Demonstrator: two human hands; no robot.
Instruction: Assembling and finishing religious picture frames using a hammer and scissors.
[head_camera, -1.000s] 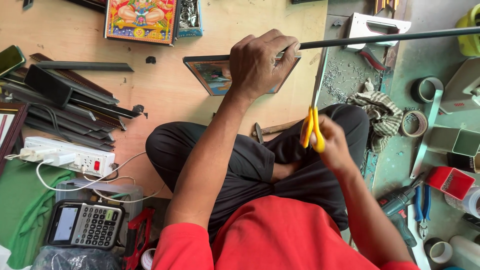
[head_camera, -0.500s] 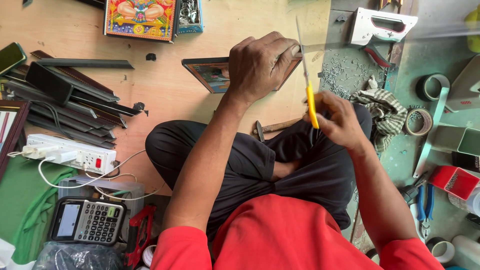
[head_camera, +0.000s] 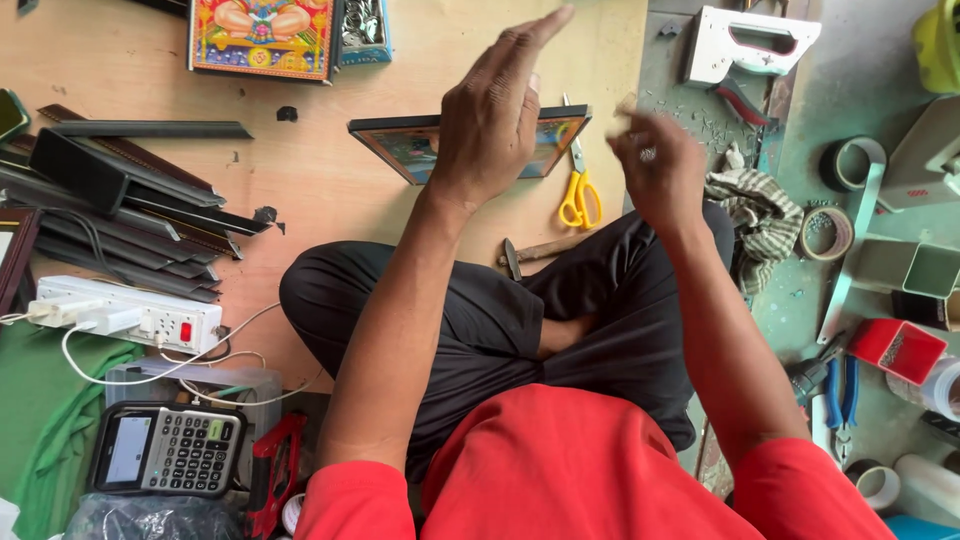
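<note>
Now the yellow scissors have been put down on the floor, at three o'clock of the framed picture. The left hand is raised open above that frame, while the right hand, blurred, is loosely curled and empty, so the cutting appears finished.

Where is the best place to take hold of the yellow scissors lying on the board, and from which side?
Probably by the yellow handle loops of the scissors, coming from the person's side. They lie flat, loops toward the knees, blades pointing away to the picture frame.
</note>
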